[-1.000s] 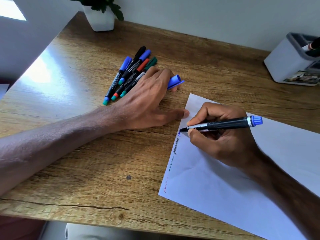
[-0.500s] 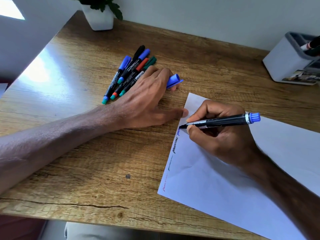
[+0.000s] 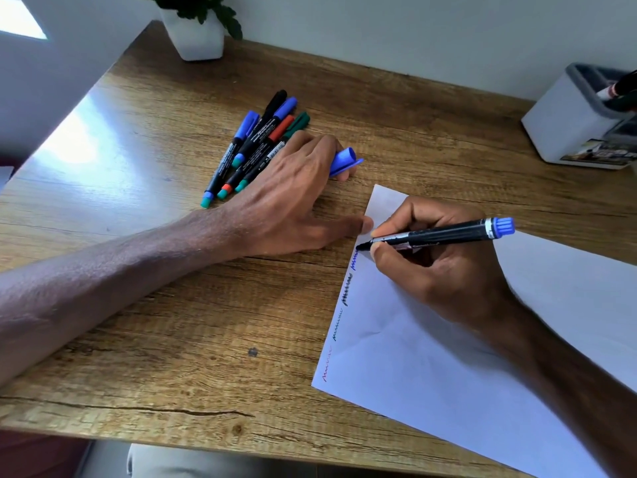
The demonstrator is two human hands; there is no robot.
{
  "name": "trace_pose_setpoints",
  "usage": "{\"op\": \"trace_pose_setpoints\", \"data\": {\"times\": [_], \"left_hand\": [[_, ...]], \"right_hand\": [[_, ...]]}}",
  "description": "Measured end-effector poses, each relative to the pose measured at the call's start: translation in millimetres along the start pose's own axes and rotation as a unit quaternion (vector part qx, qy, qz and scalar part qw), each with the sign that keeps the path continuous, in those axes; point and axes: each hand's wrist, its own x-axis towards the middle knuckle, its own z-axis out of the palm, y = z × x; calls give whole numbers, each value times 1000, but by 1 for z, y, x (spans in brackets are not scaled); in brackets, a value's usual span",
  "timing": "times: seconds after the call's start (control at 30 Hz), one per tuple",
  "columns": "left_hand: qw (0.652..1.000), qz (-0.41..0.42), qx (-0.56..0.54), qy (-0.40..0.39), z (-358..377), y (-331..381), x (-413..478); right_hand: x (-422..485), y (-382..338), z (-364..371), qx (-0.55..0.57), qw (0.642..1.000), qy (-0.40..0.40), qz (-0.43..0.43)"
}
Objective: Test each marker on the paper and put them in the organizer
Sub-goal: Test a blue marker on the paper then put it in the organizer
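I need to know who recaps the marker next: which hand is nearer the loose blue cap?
Left. The left hand holds the blue cap in its fingers; the right hand is nearer the person, writing on the paper.

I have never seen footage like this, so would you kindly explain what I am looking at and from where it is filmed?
There is no machine: a camera on a person's head looks down at their bare hands over a wooden desk. The right hand holds an uncapped blue-ended black marker, its tip on a white paper sheet beside coloured test squiggles. The left hand rests flat, holding the blue cap. Five capped markers lie beyond it. A white organizer box stands far right, a white plant pot behind.
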Motion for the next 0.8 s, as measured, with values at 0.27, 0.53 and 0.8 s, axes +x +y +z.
{"op": "trace_pose_setpoints", "data": {"times": [0.27, 0.53, 0.8], "left_hand": [[1000, 0, -2, -4, -1, -1, 0], [1000, -8, -11, -12, -3, -1, 0], [1000, 9, -10, -13, -6, 3, -2]], "right_hand": [[1, 4, -1, -7, 999, 15, 33], [4, 5, -5, 165, 976, 114, 85], [7, 5, -16, 169, 978, 109, 61]]}}
